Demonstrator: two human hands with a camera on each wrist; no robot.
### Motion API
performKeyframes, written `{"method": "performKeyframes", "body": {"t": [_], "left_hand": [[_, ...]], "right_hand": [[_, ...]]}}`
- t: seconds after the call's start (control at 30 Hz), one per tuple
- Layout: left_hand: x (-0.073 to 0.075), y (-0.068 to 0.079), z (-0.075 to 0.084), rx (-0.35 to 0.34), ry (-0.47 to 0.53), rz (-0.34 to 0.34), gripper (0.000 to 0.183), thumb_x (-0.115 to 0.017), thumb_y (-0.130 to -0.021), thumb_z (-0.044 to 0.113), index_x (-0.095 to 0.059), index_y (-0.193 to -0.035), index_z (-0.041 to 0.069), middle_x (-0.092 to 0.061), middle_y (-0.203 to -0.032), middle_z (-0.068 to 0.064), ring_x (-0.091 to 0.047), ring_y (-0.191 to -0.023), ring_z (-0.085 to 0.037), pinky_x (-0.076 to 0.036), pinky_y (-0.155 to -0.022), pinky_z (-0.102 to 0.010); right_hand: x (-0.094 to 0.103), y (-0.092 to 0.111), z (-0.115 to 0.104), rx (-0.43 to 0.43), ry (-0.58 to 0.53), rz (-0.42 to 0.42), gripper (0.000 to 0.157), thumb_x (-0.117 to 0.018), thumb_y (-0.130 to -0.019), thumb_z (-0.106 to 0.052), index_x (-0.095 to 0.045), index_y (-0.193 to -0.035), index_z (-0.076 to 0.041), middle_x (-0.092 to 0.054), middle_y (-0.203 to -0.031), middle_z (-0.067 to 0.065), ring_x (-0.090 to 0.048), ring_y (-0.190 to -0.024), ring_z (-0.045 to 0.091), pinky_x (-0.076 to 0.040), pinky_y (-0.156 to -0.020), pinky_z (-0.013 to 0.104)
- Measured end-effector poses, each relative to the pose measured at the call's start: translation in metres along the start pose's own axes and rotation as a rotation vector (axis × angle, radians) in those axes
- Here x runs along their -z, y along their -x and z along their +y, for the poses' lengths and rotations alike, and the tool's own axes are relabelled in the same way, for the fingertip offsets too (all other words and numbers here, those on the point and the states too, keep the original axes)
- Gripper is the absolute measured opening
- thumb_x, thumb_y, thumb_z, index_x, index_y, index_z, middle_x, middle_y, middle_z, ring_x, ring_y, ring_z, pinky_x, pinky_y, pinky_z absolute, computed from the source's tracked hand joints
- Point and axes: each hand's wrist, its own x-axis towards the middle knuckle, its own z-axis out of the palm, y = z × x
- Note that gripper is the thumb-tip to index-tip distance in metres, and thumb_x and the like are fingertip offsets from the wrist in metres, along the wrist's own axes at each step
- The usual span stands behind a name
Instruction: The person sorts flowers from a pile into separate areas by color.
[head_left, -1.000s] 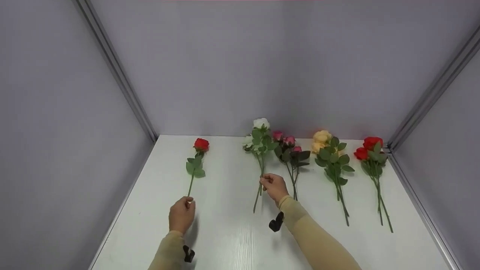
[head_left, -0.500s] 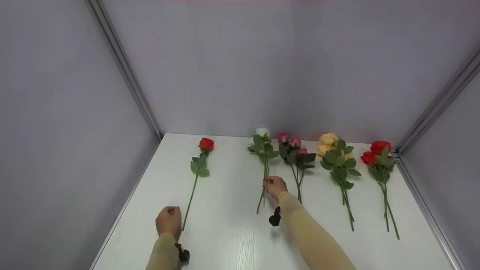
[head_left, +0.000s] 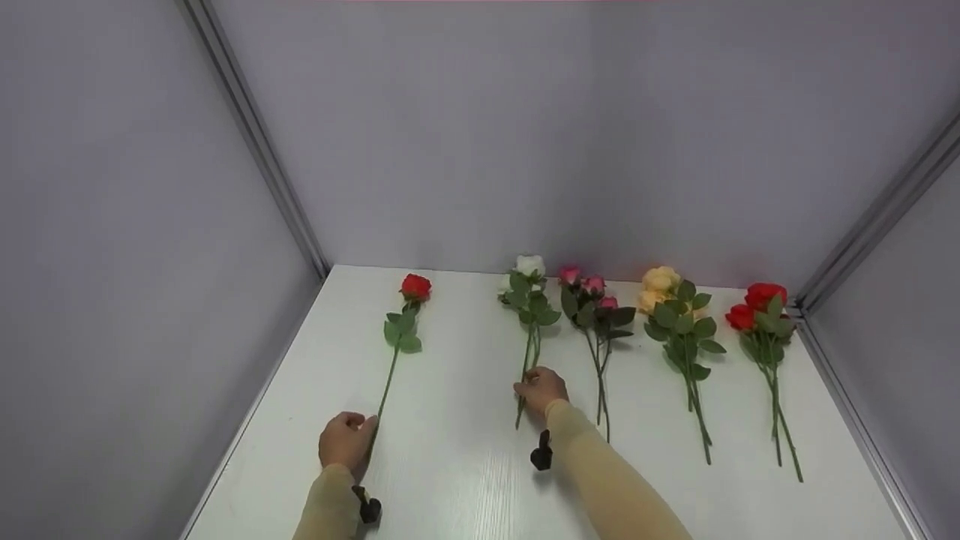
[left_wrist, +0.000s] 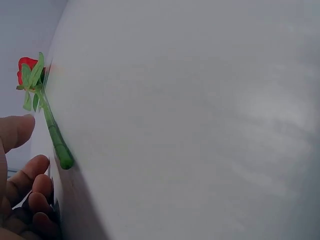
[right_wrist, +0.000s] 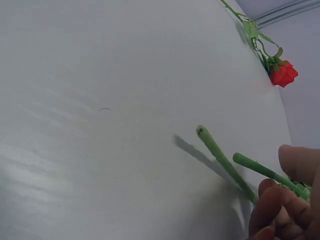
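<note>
Several artificial roses lie on the white table [head_left: 450, 420]. The left hand [head_left: 346, 441] is beside the lower stem of a single red rose [head_left: 415, 288]; in the left wrist view, a gap parts its thumb from its loosely bent fingers [left_wrist: 43, 184], and the red rose's stem [left_wrist: 56, 135] lies outside that gap. The right hand [head_left: 545, 391] is at the lower stems of the white roses [head_left: 529, 267]. In the right wrist view, its thumb [right_wrist: 299, 161] stands apart from bent fingers, with one green stem [right_wrist: 260, 167] passing between them.
Right of the white roses lie pink roses [head_left: 593, 285], then yellow roses [head_left: 661, 280], then a bunch of red roses [head_left: 765, 295]. Grey panels [head_left: 480, 135] enclose the table at the back and sides.
The left hand drew down off the red rose's stem, then turned back beside it. The right hand slid lower along the white roses' stems, and its thumb and finger parted. The white roses came down.
</note>
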Motion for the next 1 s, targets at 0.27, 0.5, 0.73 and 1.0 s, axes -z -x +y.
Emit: {"method": "performKeyframes", "body": {"t": [0.27, 0.5, 0.73, 1.0], "left_hand": [[-0.004, -0.002, -0.004, -0.024, -0.021, 0.006, 0.03, -0.072, -0.084, 0.031, -0.066, -0.094, 0.004, -0.063, -0.096, -0.014, -0.058, -0.09, -0.029, -0.045, -0.078, -0.044], [-0.006, -0.005, -0.006, -0.016, -0.045, 0.005, 0.026, -0.074, -0.083, 0.028, -0.067, -0.091, 0.005, -0.063, -0.09, -0.01, -0.058, -0.084, -0.026, -0.045, -0.075, -0.042], [-0.009, -0.004, -0.009, -0.019, -0.07, 0.029, 0.02, -0.068, -0.086, 0.022, -0.068, -0.09, 0.003, -0.061, -0.085, -0.009, -0.056, -0.078, -0.025, -0.044, -0.07, -0.041], [-0.007, -0.005, -0.009, -0.032, -0.05, 0.046, 0.022, -0.063, -0.088, 0.022, -0.068, -0.092, 0.001, -0.064, -0.088, -0.011, -0.058, -0.082, -0.027, -0.045, -0.075, -0.043]], "right_hand": [[-0.006, 0.0, 0.013, 0.045, 0.09, 0.038, 0.037, -0.069, -0.087, -0.022, -0.058, -0.119, -0.007, -0.062, -0.102, 0.006, -0.058, -0.096, 0.023, -0.046, -0.086, 0.043], [-0.01, 0.001, 0.019, 0.066, 0.116, 0.06, 0.036, -0.067, -0.09, -0.024, -0.056, -0.123, -0.012, -0.063, -0.102, 0.003, -0.059, -0.093, 0.02, -0.047, -0.084, 0.042], [-0.011, 0.008, 0.021, 0.085, 0.086, 0.059, 0.035, -0.065, -0.092, -0.022, -0.055, -0.124, -0.011, -0.063, -0.102, 0.004, -0.059, -0.093, 0.02, -0.047, -0.085, 0.043], [-0.012, 0.002, 0.027, 0.1, 0.108, 0.059, 0.036, -0.064, -0.093, -0.024, -0.054, -0.126, -0.013, -0.062, -0.099, 0.001, -0.058, -0.091, 0.018, -0.047, -0.084, 0.042]]}}
